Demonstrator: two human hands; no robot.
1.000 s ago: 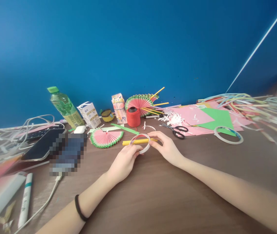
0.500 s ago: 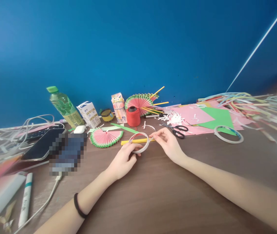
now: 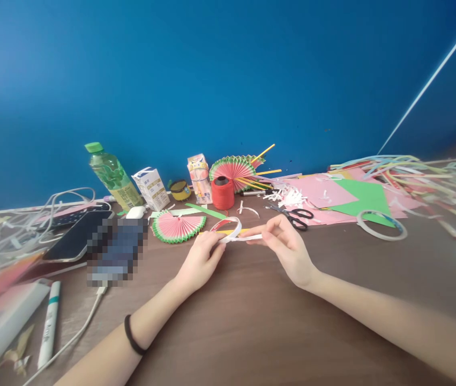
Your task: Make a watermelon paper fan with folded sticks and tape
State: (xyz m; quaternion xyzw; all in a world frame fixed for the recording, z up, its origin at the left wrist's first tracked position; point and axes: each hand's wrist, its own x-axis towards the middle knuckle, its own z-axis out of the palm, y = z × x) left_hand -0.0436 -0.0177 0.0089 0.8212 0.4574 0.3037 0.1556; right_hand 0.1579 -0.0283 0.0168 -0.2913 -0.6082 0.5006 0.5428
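Above bare brown table (image 3: pixel 252 321), left hand (image 3: pixel 199 262) grips tape roll (image 3: pixel 228 229); right hand (image 3: pixel 288 246) pinches its strip (image 3: pixel 247 237).

Two paper fans (image 3: pixel 178 227), two tape rolls (image 3: pixel 228 229), two cartons (image 3: pixel 151 187), one bottle (image 3: pixel 111 174)

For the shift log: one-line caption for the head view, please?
Left hand holds a tape roll, right hand pinches its loose strip, over a brown table.
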